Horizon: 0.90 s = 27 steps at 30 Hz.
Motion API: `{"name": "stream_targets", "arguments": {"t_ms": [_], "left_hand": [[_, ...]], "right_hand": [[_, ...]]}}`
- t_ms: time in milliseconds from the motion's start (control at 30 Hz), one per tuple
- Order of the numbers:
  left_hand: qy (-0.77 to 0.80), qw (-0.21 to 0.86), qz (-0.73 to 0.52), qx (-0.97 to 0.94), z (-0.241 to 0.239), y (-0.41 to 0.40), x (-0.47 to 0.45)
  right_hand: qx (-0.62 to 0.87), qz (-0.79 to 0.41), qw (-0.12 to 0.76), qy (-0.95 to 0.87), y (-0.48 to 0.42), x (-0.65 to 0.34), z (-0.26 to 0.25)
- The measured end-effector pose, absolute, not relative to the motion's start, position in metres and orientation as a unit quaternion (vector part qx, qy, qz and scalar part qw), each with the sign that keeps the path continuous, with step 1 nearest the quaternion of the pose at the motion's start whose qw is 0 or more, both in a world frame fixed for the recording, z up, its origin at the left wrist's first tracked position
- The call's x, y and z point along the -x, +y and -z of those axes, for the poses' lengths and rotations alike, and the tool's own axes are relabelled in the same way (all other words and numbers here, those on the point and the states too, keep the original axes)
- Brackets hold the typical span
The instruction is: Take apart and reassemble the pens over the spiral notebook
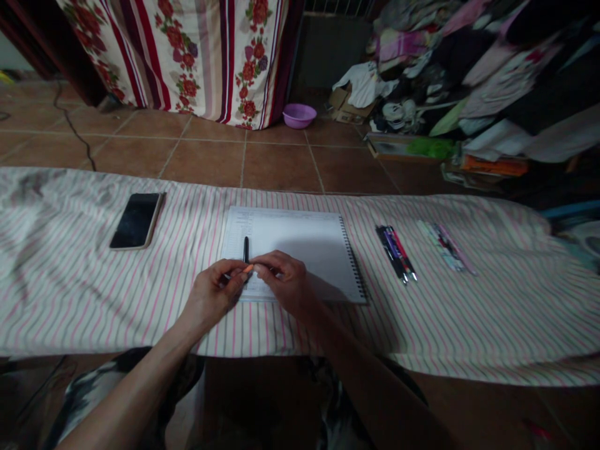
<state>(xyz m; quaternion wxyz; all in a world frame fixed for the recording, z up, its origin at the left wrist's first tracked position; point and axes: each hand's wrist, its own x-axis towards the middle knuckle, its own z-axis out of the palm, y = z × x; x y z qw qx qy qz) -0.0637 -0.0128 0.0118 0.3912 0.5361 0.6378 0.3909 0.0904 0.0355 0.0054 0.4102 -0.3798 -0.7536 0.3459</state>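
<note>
A white spiral notebook (300,247) lies open on a striped cloth (70,294). Both my hands meet over its near edge. My left hand (213,295) and my right hand (284,281) are closed in pinches around a small orange piece (248,269), held between the fingertips. A black pen (246,249) stands out from the same spot, pointing away from me; which hand grips it is unclear.
A dark phone (137,220) lies on the cloth to the left. Several pens (396,252) and a patterned strip (445,247) lie to the right. Beyond are tiled floor, a purple bowl (299,115), a floral curtain (197,56) and a clothes pile (469,75).
</note>
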Motion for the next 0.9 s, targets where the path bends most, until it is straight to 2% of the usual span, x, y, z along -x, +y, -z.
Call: {"name": "stream_targets", "arguments": {"t_ms": [300,600,900], "left_hand": [[0.631,0.433,-0.425,-0.483,-0.0089,-0.0124,0.0622],[0.612,0.470,-0.435,-0.465,-0.0103,-0.0122,0.0604],[0.577,0.547,-0.480,-0.371,-0.0123,-0.0115,0.0561]], "right_hand": [[0.399,-0.363,0.387,-0.747,0.0329,-0.0879,-0.0068],[0.370,-0.335,0.406,-0.765,0.0339,-0.0878,-0.0057],[0.424,-0.385,0.412,-0.709,0.0288,-0.0849,-0.0011]]}}
